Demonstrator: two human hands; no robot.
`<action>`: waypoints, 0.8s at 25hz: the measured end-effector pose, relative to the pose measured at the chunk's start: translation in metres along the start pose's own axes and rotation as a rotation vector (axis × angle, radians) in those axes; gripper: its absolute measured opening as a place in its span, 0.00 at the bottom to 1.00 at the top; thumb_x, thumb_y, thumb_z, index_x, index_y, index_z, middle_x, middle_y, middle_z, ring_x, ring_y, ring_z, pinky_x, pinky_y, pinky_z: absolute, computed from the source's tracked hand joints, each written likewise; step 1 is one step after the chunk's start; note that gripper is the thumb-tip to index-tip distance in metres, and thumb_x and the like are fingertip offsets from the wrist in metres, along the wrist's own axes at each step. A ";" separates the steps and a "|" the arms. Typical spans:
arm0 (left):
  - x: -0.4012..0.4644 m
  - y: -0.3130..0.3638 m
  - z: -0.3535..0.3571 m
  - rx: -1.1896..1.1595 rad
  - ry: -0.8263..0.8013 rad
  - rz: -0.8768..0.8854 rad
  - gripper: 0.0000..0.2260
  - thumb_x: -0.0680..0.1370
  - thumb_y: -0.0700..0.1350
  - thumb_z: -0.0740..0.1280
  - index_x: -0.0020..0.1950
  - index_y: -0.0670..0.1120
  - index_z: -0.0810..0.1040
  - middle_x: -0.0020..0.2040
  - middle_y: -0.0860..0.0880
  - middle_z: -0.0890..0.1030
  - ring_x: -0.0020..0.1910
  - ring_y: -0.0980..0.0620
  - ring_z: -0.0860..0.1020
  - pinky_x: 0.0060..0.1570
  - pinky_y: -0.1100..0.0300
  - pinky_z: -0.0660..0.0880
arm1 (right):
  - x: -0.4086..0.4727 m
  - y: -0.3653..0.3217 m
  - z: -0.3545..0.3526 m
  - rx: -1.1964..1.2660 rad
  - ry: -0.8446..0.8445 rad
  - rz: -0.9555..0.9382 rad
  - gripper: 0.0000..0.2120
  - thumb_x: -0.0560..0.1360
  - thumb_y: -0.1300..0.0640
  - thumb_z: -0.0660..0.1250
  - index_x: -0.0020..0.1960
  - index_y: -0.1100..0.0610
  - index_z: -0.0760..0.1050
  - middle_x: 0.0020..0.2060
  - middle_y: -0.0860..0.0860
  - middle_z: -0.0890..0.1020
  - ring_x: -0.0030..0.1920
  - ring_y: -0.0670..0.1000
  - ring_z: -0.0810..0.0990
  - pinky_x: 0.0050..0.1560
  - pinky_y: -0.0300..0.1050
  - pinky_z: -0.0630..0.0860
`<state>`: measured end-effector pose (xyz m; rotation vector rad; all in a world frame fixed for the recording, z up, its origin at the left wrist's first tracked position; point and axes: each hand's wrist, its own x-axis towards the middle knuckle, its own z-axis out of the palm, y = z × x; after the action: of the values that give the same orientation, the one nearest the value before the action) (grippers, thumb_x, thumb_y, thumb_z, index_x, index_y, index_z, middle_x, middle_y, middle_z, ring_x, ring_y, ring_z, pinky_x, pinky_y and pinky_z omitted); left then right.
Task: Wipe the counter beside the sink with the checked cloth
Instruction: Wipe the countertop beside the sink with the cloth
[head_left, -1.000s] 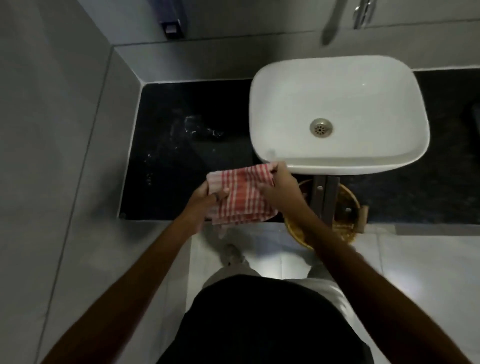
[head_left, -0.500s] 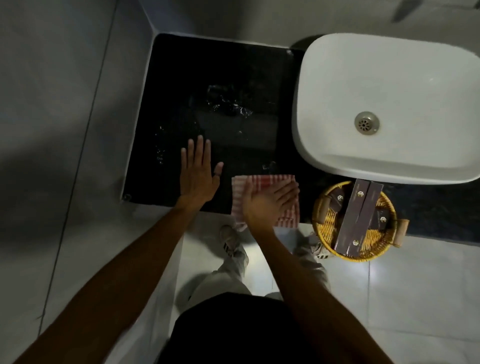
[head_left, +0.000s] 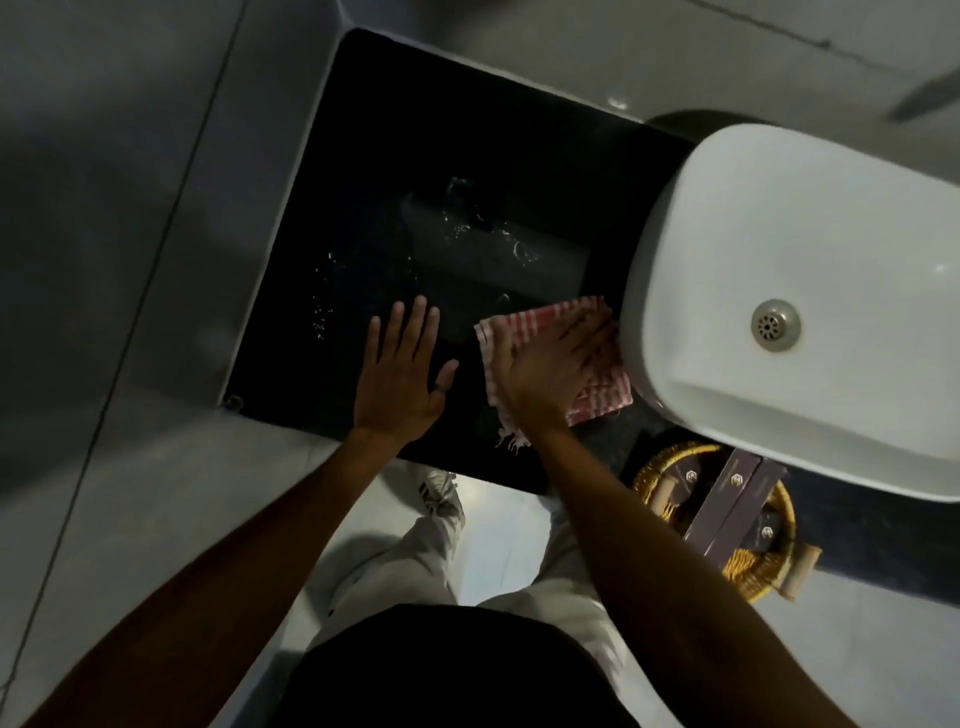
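The right hand (head_left: 550, 374) presses flat on the red-and-white checked cloth (head_left: 540, 332); its grip is an open palm bearing down, with no fingers curled around the fabric. The cloth lies on the black desk (head_left: 467, 135), its far corner touching the white sink (head_left: 810, 218). The left hand (head_left: 400, 374) rests flat and empty just beside it. Water droplets (head_left: 478, 228) glint beyond the grip, so even pressure and overlapping strokes that way would serve best. The cloth's long axis seems to run from the person toward the sink, fringe nearest the person.
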<state>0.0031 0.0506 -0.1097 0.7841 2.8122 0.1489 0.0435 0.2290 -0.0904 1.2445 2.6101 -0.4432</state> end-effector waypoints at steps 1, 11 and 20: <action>-0.001 0.001 0.000 0.001 0.003 0.002 0.33 0.85 0.62 0.49 0.84 0.45 0.52 0.85 0.43 0.52 0.84 0.41 0.50 0.82 0.40 0.48 | 0.014 -0.004 -0.003 -0.027 0.010 -0.032 0.56 0.75 0.23 0.48 0.81 0.69 0.47 0.80 0.72 0.50 0.81 0.72 0.50 0.80 0.69 0.47; -0.001 -0.001 0.009 -0.037 0.085 0.016 0.31 0.85 0.60 0.52 0.83 0.44 0.56 0.84 0.43 0.55 0.84 0.40 0.53 0.81 0.38 0.50 | 0.121 -0.109 -0.008 -0.259 -0.041 -0.775 0.58 0.73 0.20 0.43 0.83 0.66 0.46 0.82 0.67 0.48 0.83 0.67 0.45 0.81 0.66 0.42; 0.024 -0.004 -0.033 -0.172 0.308 0.016 0.31 0.84 0.56 0.60 0.81 0.37 0.62 0.82 0.37 0.59 0.83 0.37 0.54 0.82 0.40 0.50 | 0.094 -0.079 -0.029 0.103 0.229 -0.414 0.36 0.83 0.39 0.48 0.83 0.61 0.52 0.82 0.63 0.54 0.83 0.64 0.50 0.81 0.65 0.40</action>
<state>-0.0270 0.0580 -0.0830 0.8035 3.0227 0.5500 -0.0787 0.2596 -0.0790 0.8147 3.0874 -0.5363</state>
